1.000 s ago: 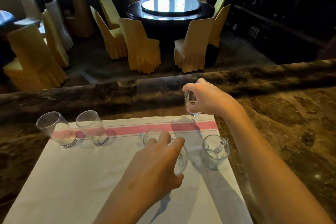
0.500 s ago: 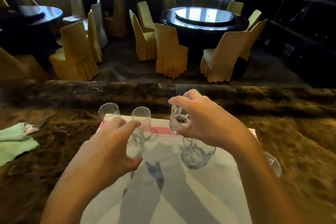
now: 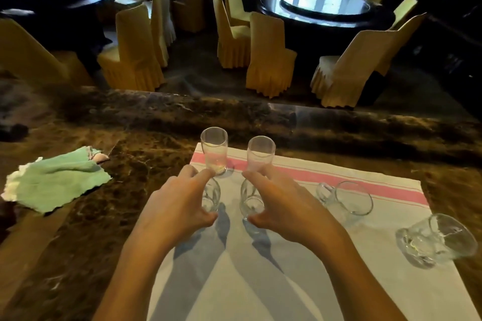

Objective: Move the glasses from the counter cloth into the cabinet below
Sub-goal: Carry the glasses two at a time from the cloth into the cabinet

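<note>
1. Left hand [image 3: 180, 203] curled round a small clear glass [image 3: 210, 197], forefinger over the top, thumb at the base.
2. Right hand [image 3: 284, 203] gripping a second small glass [image 3: 249, 200] the same way, just beside the first.
3. Both held over a white cloth [image 3: 287, 281] with a pink stripe, spread on a dark marble counter [image 3: 91, 216].
4. Beyond the fingertips, two upright tumblers on the stripe: left tumbler [image 3: 214, 150], right tumbler [image 3: 260, 152].
5. To the right, a handled glass mug [image 3: 350, 199] on the cloth; another mug [image 3: 438, 241] at the cloth's right edge.
6. Crumpled green rag [image 3: 56, 180] on the counter, well left of the cloth.
7. Beyond the counter, round dark tables and yellow-covered chairs.
</note>
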A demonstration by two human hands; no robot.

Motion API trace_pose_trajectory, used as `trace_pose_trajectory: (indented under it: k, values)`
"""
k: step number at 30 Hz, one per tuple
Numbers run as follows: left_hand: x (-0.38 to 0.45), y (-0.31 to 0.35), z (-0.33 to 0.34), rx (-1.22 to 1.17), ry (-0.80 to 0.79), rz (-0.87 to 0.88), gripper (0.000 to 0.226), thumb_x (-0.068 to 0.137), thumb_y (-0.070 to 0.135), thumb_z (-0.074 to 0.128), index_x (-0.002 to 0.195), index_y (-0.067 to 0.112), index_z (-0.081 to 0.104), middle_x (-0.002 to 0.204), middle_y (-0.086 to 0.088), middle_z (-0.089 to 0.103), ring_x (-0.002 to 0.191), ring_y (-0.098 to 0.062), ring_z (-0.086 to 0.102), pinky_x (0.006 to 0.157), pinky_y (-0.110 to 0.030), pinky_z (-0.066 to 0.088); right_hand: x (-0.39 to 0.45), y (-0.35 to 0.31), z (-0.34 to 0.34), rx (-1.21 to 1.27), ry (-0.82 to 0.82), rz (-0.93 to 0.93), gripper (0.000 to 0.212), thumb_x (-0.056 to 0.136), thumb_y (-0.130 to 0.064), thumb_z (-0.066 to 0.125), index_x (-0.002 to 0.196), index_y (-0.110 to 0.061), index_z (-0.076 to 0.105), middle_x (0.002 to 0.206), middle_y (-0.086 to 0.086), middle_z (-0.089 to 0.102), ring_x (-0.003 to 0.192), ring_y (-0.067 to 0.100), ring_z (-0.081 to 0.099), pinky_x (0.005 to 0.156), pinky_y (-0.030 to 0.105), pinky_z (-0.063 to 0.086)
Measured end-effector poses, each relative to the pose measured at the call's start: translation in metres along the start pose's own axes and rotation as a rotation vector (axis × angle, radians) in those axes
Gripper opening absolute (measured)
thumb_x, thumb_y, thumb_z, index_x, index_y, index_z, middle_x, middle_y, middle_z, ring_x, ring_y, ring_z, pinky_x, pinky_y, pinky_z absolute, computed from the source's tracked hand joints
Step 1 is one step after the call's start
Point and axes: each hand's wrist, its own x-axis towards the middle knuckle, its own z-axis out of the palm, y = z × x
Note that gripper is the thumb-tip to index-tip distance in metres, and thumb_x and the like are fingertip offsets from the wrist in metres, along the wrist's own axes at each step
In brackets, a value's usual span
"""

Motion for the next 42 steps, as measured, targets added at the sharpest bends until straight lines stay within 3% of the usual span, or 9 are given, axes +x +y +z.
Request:
trace_pose_trajectory:
  k: [5,11,31,37,42]
  values:
    - [0.009,-0.016,0.017,0.012,-0.020,0.043,0.080,0.073,0.057,0.075,0.141,0.041,0.034,0.138,0.007,0.047,0.101,-0.015,0.058,0.074,-0.016,0.052,0.005,-0.009,0.022,-0.034,-0.045,0.052,0.078,0.083,-0.043,0.074,0.148,-0.036,0.032,0.154,-0.003,0.035,0.131,0.022,0.046,0.098,0.035,0.049]
    - [0.015,-0.026,0.031,0.012,-0.075,0.063,0.080,0.075,0.053,0.075,0.143,0.038,0.035,0.140,0.005,0.045,0.106,-0.016,0.056,0.080,-0.021,0.054,0.010,-0.013,0.040,-0.050,-0.115,0.111,0.078,0.082,-0.044,0.075,0.147,-0.035,0.033,0.153,-0.001,0.035,0.128,0.022,0.047,0.094,0.032,0.050]
    - [0.016,-0.031,0.043,0.012,-0.039,0.041,0.082,0.075,0.057,0.072,0.144,0.039,0.031,0.143,0.007,0.041,0.114,-0.016,0.051,0.080,-0.021,0.054,0.012,-0.008,0.051,-0.054,-0.151,0.151,0.085,0.078,-0.047,0.077,0.146,-0.039,0.027,0.153,-0.003,0.029,0.130,0.022,0.041,0.092,0.034,0.051]
    - [0.017,-0.031,0.044,-0.012,-0.089,0.020,0.088,0.071,0.058,0.075,0.144,0.040,0.029,0.145,0.007,0.038,0.115,-0.017,0.050,0.082,-0.026,0.055,0.010,-0.006,0.052,0.030,-0.178,0.149,0.094,0.076,-0.049,0.079,0.148,-0.042,0.020,0.158,-0.006,0.020,0.136,0.023,0.037,0.097,0.036,0.048]
    - [0.021,-0.029,0.037,-0.079,-0.172,0.000,0.096,0.068,0.057,0.078,0.146,0.044,0.023,0.156,0.005,0.021,0.131,-0.023,0.041,0.098,-0.037,0.051,0.003,-0.005,0.033,0.104,-0.156,0.162,0.099,0.076,-0.053,0.076,0.152,-0.043,0.014,0.163,-0.009,0.010,0.146,0.024,0.024,0.111,0.044,0.034]
